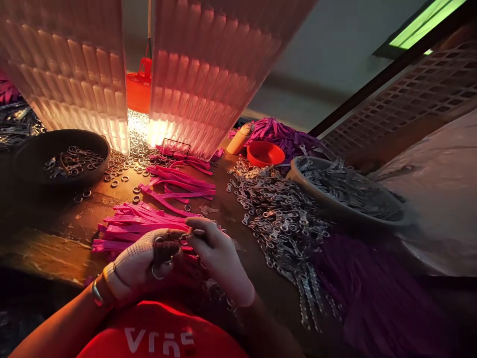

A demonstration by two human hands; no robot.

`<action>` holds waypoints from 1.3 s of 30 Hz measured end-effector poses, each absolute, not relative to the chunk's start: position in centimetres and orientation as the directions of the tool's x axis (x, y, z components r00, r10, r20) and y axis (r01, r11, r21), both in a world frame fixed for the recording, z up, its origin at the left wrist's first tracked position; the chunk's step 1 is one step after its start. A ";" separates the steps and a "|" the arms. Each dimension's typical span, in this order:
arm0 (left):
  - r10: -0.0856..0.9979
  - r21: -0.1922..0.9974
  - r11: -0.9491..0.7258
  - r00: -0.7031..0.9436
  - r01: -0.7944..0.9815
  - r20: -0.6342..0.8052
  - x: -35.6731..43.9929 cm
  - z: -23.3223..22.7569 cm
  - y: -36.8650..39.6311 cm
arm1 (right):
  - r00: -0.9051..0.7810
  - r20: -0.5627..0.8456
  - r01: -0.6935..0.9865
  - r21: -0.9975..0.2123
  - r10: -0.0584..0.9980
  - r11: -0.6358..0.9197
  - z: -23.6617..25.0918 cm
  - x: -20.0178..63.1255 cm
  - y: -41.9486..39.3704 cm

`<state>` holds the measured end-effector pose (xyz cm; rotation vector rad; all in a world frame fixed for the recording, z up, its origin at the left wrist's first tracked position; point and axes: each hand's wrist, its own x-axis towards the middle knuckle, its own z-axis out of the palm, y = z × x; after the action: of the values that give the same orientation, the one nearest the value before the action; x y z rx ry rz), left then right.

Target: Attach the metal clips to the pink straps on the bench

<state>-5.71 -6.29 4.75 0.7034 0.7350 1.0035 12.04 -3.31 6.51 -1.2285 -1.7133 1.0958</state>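
My left hand point(139, 261), in a dotted white glove, is curled around several metal rings point(157, 271) that show at the palm. My right hand point(223, 263), also in a pale glove, pinches a small metal piece point(184, 238) where the fingertips of both hands meet. The exact shape of that piece is partly hidden by the fingers. Just beyond and under the hands lies a bundle of pink straps point(130, 223). More pink straps point(182, 184) are spread a little farther away, with a loose ring point(187, 208) beside them.
A dark bowl point(22, 159) with rings stands left. Metal clips point(276, 209) are heaped at right, beside a grey basin point(357, 216) of them. A red bowl point(265, 154), a bottle point(240, 139) and purple straps point(279, 132) sit behind. A red lamp point(139, 92) hangs between translucent corrugated panels point(208, 74).
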 end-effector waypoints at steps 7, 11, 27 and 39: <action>0.924 0.826 0.371 0.260 -0.425 -0.281 -4.8 3.1 -7.0 | -0.118 0.028 0.300 -0.952 0.993 0.062 5.9 10.4 -4.3; 0.947 0.859 0.321 0.159 -0.399 -0.281 -4.5 2.8 -7.2 | -0.202 0.137 0.452 -0.865 0.970 0.216 5.0 10.2 -4.2; 0.991 0.949 0.136 0.060 -0.283 -0.124 -9.0 8.6 -2.0 | -0.545 0.180 0.661 -0.508 0.819 0.552 7.4 10.7 -4.6; 0.940 0.963 0.256 0.253 -0.087 -0.227 -5.5 6.0 -1.9 | -0.515 0.156 0.563 -0.680 0.843 0.470 6.2 11.4 0.0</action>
<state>-5.53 -1.95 5.96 1.0506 1.0540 0.9094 11.40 0.02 6.21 -1.1677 -2.2445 0.7834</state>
